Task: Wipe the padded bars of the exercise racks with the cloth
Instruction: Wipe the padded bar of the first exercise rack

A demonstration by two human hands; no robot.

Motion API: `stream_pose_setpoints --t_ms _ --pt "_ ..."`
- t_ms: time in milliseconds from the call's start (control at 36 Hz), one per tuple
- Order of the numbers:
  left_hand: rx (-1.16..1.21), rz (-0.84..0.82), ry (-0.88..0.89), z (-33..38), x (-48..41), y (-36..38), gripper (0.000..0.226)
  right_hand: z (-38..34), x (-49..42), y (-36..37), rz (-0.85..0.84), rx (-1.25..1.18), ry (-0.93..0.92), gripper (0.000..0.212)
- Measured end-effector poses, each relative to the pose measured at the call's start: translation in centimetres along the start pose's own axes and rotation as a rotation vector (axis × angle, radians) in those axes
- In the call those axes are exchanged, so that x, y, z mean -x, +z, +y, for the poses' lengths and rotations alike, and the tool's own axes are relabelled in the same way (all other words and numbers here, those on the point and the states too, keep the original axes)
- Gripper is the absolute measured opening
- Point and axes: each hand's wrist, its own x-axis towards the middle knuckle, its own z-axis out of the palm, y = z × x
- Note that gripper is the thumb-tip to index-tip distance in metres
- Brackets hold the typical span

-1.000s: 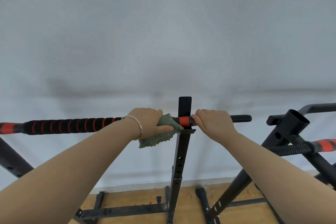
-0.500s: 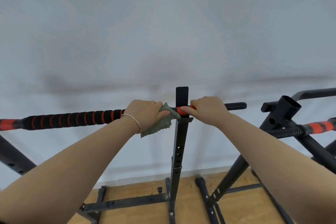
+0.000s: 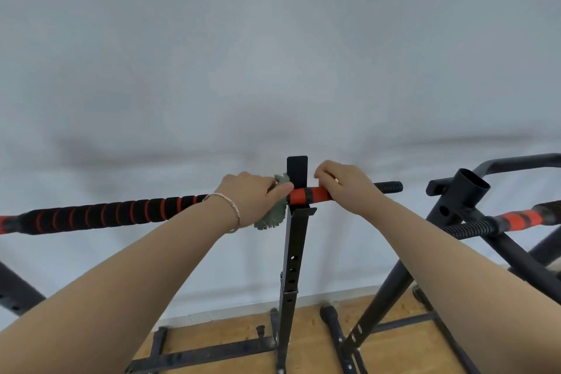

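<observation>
A long bar padded in black and red foam (image 3: 100, 214) lies across a black upright post (image 3: 296, 252) with a hook at its top. My left hand (image 3: 249, 197) holds a green cloth (image 3: 271, 217) wrapped on the bar just left of the post; the cloth's tail hangs below my fingers. My right hand (image 3: 346, 184) grips the bar just right of the post, next to a red section (image 3: 309, 195). The bar's black threaded end (image 3: 390, 187) sticks out past my right hand.
A second black rack (image 3: 464, 191) stands at the right, with its own threaded, red-padded bar (image 3: 513, 220) and a curved handle above. Black base feet (image 3: 206, 354) rest on the wooden floor. A plain pale wall is close behind. Another black strut (image 3: 15, 288) crosses the lower left.
Both hands have stayed on the bar by the post. My right hand has slid a little to the right, baring more of the red section. The view has shifted slightly.
</observation>
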Motion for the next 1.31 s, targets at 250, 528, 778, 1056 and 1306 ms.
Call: stream_pose_setpoints --t_ms 250,528,778,1056,1306 --pt "0.19 -0.036 -0.193 -6.3 1.1 -0.6 0.015 -6.8 -0.4 1.4 0.001 0.131 -0.396 0.026" --pt "0.028 -0.101 -0.081 -6.1 1.3 -0.7 0.033 -9.8 -2.2 -0.6 -0.232 0.346 -0.285 0.021" --pt "0.441 0.073 -0.063 -5.2 1.1 -0.9 0.023 -9.6 -1.1 -2.1 -0.274 0.511 -0.257 0.037" --pt "0.09 -0.239 -0.18 -3.1 0.5 -0.6 0.03 -7.7 -1.1 0.3 -0.371 0.304 -0.23 0.036" --pt "0.065 -0.092 -0.161 -3.3 0.8 -2.3 0.019 -7.4 -0.8 0.0 0.126 0.221 -0.227 0.018"
